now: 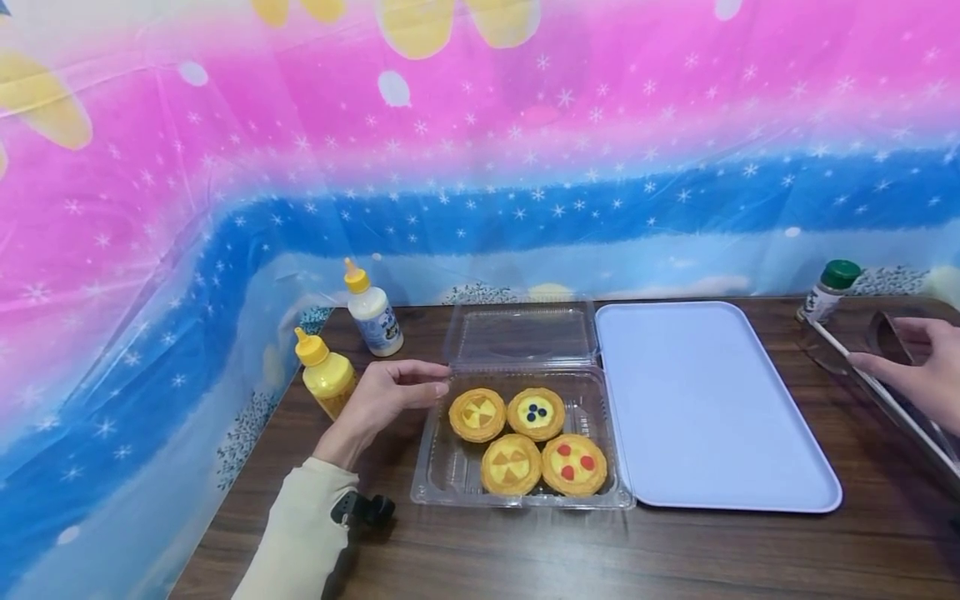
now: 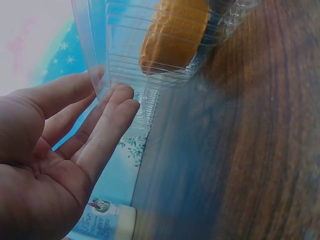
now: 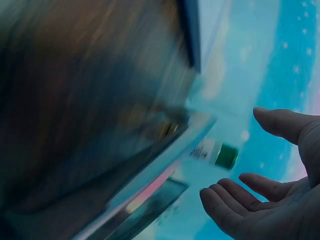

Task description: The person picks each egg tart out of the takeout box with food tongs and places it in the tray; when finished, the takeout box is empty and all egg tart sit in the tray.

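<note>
A clear plastic clamshell box (image 1: 435, 492) lies with its lid (image 1: 521, 333) folded back. Inside it sit several tarts, among them one with blue dots (image 1: 536, 412) and another topped with red pieces (image 1: 574, 464). At the box's upper left corner my left hand (image 1: 386, 400) pinches the rim between thumb and fingers; the left wrist view shows the fingertips at the plastic edge. On the far right, my right hand (image 1: 926, 367) hovers by a long, shiny tray-like thing (image 1: 892, 400), partly cut off by the frame. Its fingers are spread in the right wrist view, holding nothing.
A pale lavender tray (image 1: 712, 408) lies right of the box. Left of it stand a white squeeze bottle (image 1: 378, 321) and a yellow one (image 1: 330, 379). A green-capped shaker (image 1: 828, 292) stands at the back right, before a patterned cloth (image 1: 525, 167).
</note>
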Demonstrator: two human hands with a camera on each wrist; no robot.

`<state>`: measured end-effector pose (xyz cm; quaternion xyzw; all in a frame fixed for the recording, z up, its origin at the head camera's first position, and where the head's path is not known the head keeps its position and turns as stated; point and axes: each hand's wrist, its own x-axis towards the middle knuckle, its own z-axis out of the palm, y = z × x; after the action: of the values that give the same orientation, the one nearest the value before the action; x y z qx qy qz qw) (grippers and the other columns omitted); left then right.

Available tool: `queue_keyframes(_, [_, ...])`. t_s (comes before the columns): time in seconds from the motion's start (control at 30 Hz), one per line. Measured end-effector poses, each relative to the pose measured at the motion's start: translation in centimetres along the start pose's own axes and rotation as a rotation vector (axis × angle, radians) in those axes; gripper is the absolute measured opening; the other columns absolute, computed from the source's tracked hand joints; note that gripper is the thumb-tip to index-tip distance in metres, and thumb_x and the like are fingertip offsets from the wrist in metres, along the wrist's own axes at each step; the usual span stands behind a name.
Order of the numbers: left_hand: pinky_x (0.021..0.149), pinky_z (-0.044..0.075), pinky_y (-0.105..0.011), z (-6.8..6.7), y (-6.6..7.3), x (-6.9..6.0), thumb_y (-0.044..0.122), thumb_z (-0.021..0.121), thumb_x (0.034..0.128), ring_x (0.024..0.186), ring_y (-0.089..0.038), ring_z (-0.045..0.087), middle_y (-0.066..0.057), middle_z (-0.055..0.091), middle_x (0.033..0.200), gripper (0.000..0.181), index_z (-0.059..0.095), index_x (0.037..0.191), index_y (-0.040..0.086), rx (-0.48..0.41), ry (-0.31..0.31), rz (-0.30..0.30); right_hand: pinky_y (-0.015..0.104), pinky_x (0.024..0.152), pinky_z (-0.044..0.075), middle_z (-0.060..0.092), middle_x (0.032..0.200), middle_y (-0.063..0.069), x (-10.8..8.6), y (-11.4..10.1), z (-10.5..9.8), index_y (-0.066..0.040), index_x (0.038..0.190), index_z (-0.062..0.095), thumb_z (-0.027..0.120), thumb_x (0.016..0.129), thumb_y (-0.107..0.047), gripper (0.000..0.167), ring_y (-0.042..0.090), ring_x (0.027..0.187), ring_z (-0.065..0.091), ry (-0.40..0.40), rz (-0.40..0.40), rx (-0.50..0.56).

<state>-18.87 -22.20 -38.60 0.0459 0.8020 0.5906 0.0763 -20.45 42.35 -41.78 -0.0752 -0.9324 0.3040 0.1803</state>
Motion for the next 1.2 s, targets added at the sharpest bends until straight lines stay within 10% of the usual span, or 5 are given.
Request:
queue_keyframes(0.2, [0.094, 0.062, -0.042, 0.1, 0.1, 0.0, 0.01, 0.079, 0.0976, 0.105, -0.027, 0.076, -0.016, 0.075, 0.122, 0.03, 0.076, 0.126, 0.0, -0.01, 0.003, -0.003, 0.054, 0.128, 0.025, 0.032, 0.156, 0.045, -0.1, 3.8, 0.3, 0.017, 0.157, 0.026, 0.07, 0.101, -0.032, 0.086, 0.062, 0.144, 0.033, 0.092, 0.104, 0.026])
queue_keyframes(0.53, [0.096, 0.061, -0.042, -0.1, 0.0, 0.0, 0.012, 0.08, 0.0977, 0.106, -0.026, 0.076, -0.016, 0.075, 0.124, 0.032, 0.076, 0.127, 0.0, 0.006, -0.006, -0.002, 0.069, 0.116, 0.033, 0.032, 0.14, 0.057, -2.3, 2.9, -0.3, 0.028, 0.149, 0.02, 0.07, 0.096, -0.032, 0.095, 0.069, 0.13, 0.036, -0.041, 0.143, 0.034])
queue_keyframes(0.83, [0.092, 0.063, -0.039, 0.0, 0.1, 0.1, 0.012, 0.08, 0.0974, 0.104, -0.026, 0.076, -0.015, 0.076, 0.121, 0.031, 0.076, 0.126, 0.001, 0.009, -0.004, -0.003, 0.015, 0.055, 0.032, 0.051, 0.105, 0.052, -1.9, 3.8, -0.1, 0.033, 0.124, 0.039, 0.084, 0.085, -0.031, 0.087, 0.037, 0.076, 0.055, -0.008, 0.063, -0.017])
queue_keyframes(1.0, [0.093, 0.063, -0.04, 0.0, 0.0, 0.1, 0.011, 0.08, 0.0976, 0.104, -0.027, 0.076, -0.016, 0.075, 0.121, 0.031, 0.076, 0.126, -0.001, -0.001, -0.004, 0.005, 0.011, 0.054, 0.031, 0.052, 0.104, 0.05, -1.6, 4.3, 0.3, 0.031, 0.122, 0.042, 0.082, 0.086, -0.028, 0.08, 0.019, 0.073, 0.053, 0.036, 0.074, 0.001])
queue_keyframes(1.2, [0.094, 0.062, -0.04, 0.0, 0.0, 0.1, 0.012, 0.079, 0.0983, 0.107, -0.03, 0.076, -0.017, 0.075, 0.124, 0.033, 0.075, 0.128, -0.001, -0.007, -0.009, 0.005, 0.005, 0.062, 0.033, 0.062, 0.085, -0.013, -0.2, 8.8, 2.0, -0.015, 0.108, 0.066, 0.084, 0.084, -0.017, 0.03, -0.018, 0.073, 0.037, 0.171, 0.086, 0.167])
